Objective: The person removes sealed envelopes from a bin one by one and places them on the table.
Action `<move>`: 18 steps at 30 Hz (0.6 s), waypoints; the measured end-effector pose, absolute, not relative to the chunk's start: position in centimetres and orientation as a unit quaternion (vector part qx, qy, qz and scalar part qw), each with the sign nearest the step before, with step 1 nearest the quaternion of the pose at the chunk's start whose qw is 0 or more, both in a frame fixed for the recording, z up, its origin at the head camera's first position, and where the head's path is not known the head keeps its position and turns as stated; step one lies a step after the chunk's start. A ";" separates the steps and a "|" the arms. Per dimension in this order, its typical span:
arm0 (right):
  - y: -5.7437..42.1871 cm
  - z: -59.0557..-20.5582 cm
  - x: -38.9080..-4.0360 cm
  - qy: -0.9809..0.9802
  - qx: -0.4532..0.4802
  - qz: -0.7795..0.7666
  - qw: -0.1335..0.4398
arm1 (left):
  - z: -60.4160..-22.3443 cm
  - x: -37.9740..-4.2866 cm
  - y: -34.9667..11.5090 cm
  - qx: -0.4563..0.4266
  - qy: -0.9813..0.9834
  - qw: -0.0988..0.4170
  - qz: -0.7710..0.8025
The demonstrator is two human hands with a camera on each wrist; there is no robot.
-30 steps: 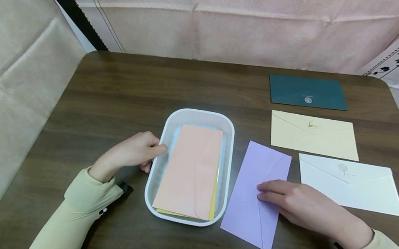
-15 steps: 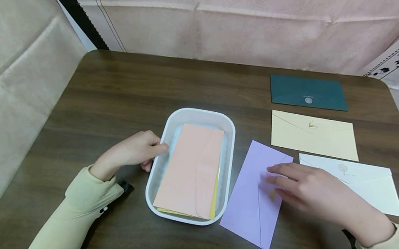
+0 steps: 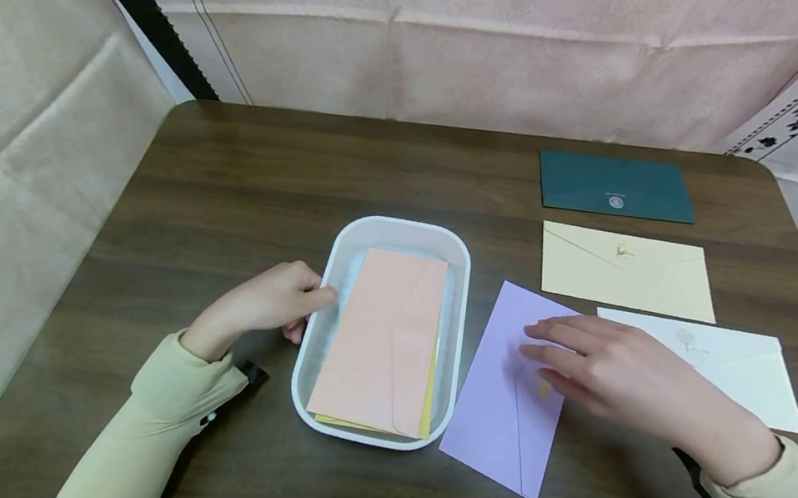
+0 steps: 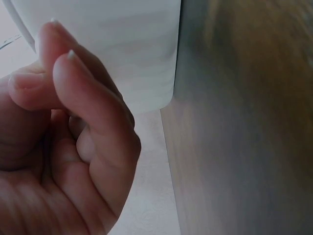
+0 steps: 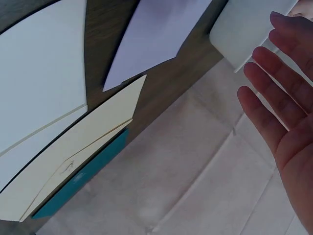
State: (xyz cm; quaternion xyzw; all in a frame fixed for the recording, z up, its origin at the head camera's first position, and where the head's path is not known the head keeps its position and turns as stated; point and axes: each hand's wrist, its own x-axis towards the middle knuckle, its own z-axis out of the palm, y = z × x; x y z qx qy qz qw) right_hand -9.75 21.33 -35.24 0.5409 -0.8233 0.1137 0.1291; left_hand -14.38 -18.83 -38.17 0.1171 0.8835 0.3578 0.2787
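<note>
Lilac envelope (image 3: 511, 390) — flat on brown table (image 3: 242, 178), just right of white tray (image 3: 459, 333); right hand (image 3: 618, 370) hovers above, fingers straight, holding nothing; left hand (image 3: 263, 303) — fingers curled against tray's left rim

A makeshift recording booth, not a lived-in room: a dark wood-grain table (image 3: 242, 178) is hemmed in by pinkish patterned cloth drapes (image 3: 471, 48) from nine round to three o'clock.
</note>
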 end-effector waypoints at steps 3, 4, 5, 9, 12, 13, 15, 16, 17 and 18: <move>20.6 -35.1 -9.9 -0.815 0.550 0.121 0.138 | -38.1 -14.3 -18.8 0.118 0.885 0.277 0.356; 20.3 -35.0 -9.9 -0.812 0.553 0.124 0.140 | -38.1 -14.3 -18.8 0.119 0.885 0.277 0.356; 20.0 -34.9 -10.0 -0.809 0.556 0.126 0.145 | -38.1 -14.3 -18.8 0.119 0.884 0.276 0.357; 18.8 -34.7 -10.2 -0.800 0.565 0.130 0.157 | -38.0 -14.3 -18.8 0.119 0.885 0.275 0.355; 17.8 -34.5 -10.4 -0.795 0.569 0.131 0.163 | -38.0 -14.3 -18.8 0.118 0.886 0.275 0.353; 17.5 -34.4 -10.4 -0.795 0.571 0.130 0.162 | -38.0 -14.3 -18.8 0.117 0.886 0.276 0.353; 16.9 -34.2 -10.5 -0.793 0.575 0.129 0.156 | -38.0 -14.3 -18.8 0.117 0.886 0.277 0.354; 16.6 -34.2 -10.6 -0.792 0.578 0.126 0.155 | -38.0 -14.3 -18.8 0.117 0.886 0.277 0.354; 16.2 -34.1 -10.6 -0.791 0.580 0.123 0.152 | -38.1 -14.3 -18.8 0.117 0.886 0.277 0.354; 15.9 -34.0 -10.7 -0.789 0.584 0.119 0.149 | -38.1 -14.3 -18.9 0.118 0.886 0.276 0.353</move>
